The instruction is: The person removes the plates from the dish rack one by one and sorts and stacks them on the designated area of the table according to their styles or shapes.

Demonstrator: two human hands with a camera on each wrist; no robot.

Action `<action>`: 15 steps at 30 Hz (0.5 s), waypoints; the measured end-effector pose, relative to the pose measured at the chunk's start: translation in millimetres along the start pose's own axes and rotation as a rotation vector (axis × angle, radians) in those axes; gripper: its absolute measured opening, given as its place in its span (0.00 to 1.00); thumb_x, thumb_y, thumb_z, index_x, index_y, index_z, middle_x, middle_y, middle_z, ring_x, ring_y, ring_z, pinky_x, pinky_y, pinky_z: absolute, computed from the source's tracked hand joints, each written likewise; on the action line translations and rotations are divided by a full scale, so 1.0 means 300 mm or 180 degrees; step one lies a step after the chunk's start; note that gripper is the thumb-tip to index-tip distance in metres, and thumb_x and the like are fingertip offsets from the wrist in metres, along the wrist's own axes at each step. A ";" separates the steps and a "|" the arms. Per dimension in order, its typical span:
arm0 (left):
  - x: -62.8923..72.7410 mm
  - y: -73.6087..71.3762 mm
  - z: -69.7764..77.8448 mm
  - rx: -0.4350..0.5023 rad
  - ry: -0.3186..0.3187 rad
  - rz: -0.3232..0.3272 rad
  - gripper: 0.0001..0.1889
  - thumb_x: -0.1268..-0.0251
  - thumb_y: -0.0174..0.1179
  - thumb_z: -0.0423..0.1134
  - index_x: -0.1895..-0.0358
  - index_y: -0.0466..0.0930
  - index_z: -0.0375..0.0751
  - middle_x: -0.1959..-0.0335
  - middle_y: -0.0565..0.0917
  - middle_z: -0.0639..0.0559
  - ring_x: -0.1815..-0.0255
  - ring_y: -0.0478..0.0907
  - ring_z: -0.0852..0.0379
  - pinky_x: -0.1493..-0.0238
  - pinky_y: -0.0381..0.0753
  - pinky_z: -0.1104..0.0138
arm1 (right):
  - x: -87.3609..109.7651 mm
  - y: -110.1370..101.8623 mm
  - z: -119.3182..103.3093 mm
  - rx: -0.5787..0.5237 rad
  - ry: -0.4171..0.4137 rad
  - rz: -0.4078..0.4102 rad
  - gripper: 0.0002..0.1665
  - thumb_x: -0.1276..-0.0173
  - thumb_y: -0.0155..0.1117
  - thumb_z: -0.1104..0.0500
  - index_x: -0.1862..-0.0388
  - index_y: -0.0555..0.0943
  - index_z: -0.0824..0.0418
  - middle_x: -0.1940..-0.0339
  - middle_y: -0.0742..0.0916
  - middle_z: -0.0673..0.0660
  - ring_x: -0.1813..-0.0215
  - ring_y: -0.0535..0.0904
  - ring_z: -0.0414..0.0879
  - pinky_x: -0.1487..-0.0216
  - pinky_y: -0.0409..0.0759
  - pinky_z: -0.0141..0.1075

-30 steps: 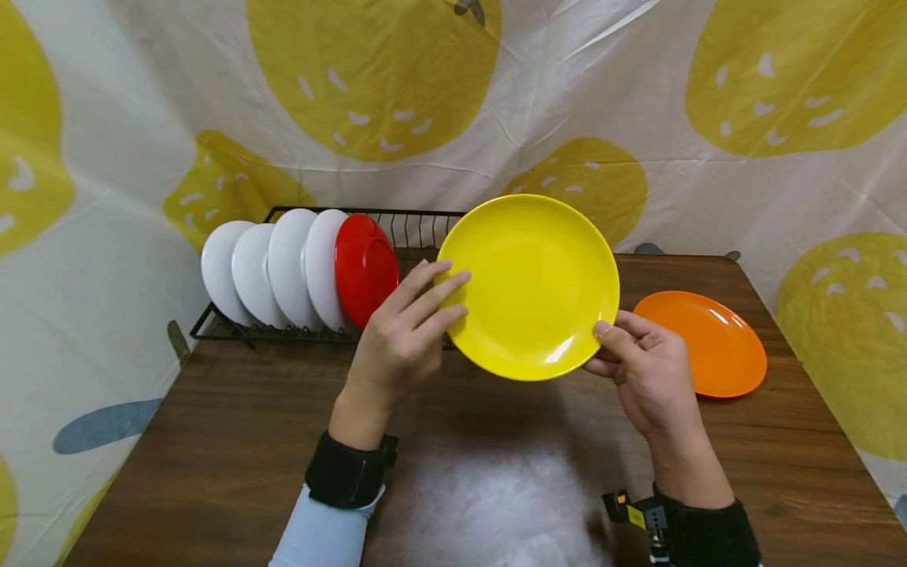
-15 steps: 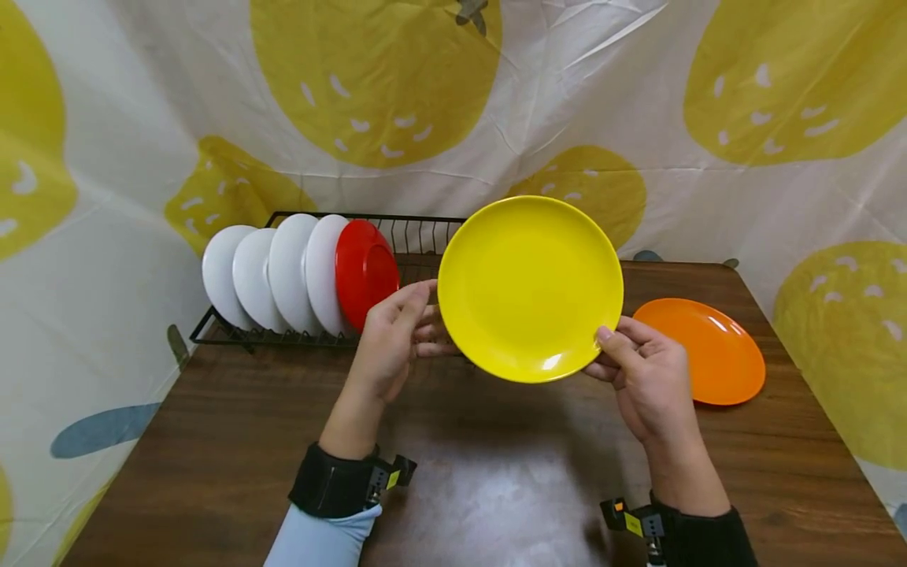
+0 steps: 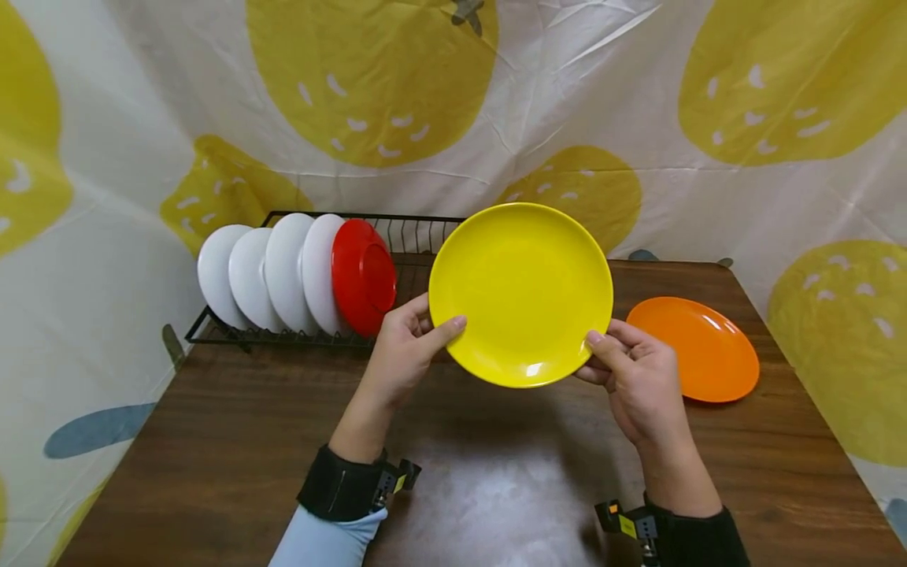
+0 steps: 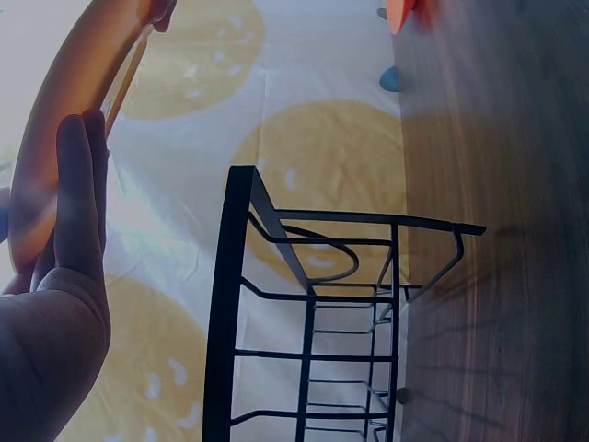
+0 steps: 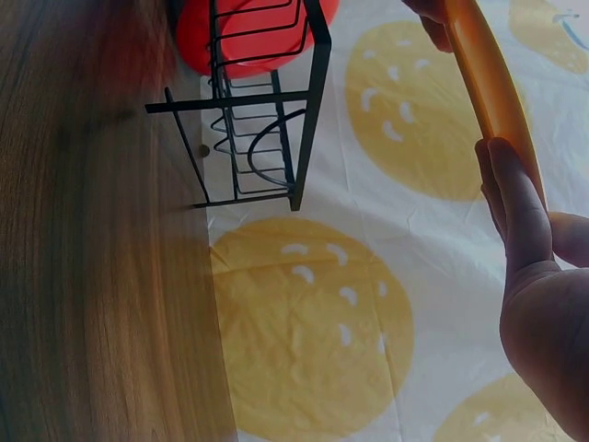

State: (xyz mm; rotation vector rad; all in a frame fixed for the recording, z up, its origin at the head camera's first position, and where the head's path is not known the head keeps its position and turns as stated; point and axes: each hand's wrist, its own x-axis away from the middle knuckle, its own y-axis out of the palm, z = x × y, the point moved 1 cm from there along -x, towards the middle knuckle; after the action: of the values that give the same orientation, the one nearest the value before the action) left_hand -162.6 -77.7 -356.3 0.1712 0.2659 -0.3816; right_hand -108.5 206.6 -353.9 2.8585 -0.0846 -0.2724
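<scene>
A round yellow plate is held up over the table, its face tilted toward the head camera. My left hand pinches its lower left rim, thumb on the face and fingers behind. On the lower right rim my right hand grips it the same way. In the left wrist view the plate shows edge-on, with the fingers flat along its underside. The right wrist view also has the plate edge-on, between thumb and fingers.
Behind the left hand stands a black wire dish rack with several white plates and a red plate upright at its left. An orange plate lies on the wooden table at the right. A lemon-print cloth hangs behind.
My left hand has turned from fingers on the plate's face to thumb in front and fingers behind. The plate has shifted slightly left and down. The right hand keeps its grip.
</scene>
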 end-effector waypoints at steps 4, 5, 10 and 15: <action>0.003 0.002 -0.003 -0.0024 -0.0020 0.0008 0.21 0.24 0.62 0.28 0.31 0.77 0.30 0.43 0.89 0.33 0.50 0.93 0.57 0.46 0.92 0.58 | 0.007 -0.006 -0.004 0.0073 0.0037 0.0007 0.14 0.21 0.64 0.65 0.41 0.86 0.65 0.55 0.95 0.53 0.57 0.95 0.45 0.56 0.92 0.40; 0.003 0.002 -0.004 -0.0025 -0.0030 0.0010 0.21 0.24 0.62 0.28 0.31 0.77 0.30 0.43 0.89 0.33 0.50 0.93 0.57 0.46 0.92 0.58 | 0.009 -0.006 -0.005 0.0100 0.0047 0.0003 0.15 0.21 0.64 0.65 0.39 0.85 0.68 0.55 0.95 0.52 0.57 0.95 0.45 0.56 0.92 0.40; 0.001 0.001 -0.009 -0.0042 -0.0061 -0.0016 0.21 0.24 0.62 0.28 0.31 0.77 0.31 0.43 0.89 0.35 0.50 0.93 0.57 0.46 0.92 0.57 | 0.012 -0.014 -0.008 0.0243 0.0085 0.0004 0.25 0.21 0.64 0.63 0.32 0.77 0.79 0.54 0.95 0.51 0.56 0.95 0.44 0.55 0.92 0.39; -0.004 0.007 -0.013 -0.0044 -0.0090 -0.0056 0.20 0.24 0.63 0.29 0.32 0.78 0.32 0.46 0.91 0.43 0.50 0.93 0.56 0.46 0.92 0.56 | 0.012 -0.025 -0.014 0.0331 0.0131 0.0041 0.28 0.20 0.64 0.63 0.31 0.74 0.82 0.55 0.95 0.50 0.57 0.95 0.43 0.56 0.92 0.38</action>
State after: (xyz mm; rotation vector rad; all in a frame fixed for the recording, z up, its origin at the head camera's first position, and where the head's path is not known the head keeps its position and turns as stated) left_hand -163.6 -74.5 -359.4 0.1497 0.2423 -0.3993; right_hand -104.0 214.5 -352.6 2.9642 -0.1124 -0.2123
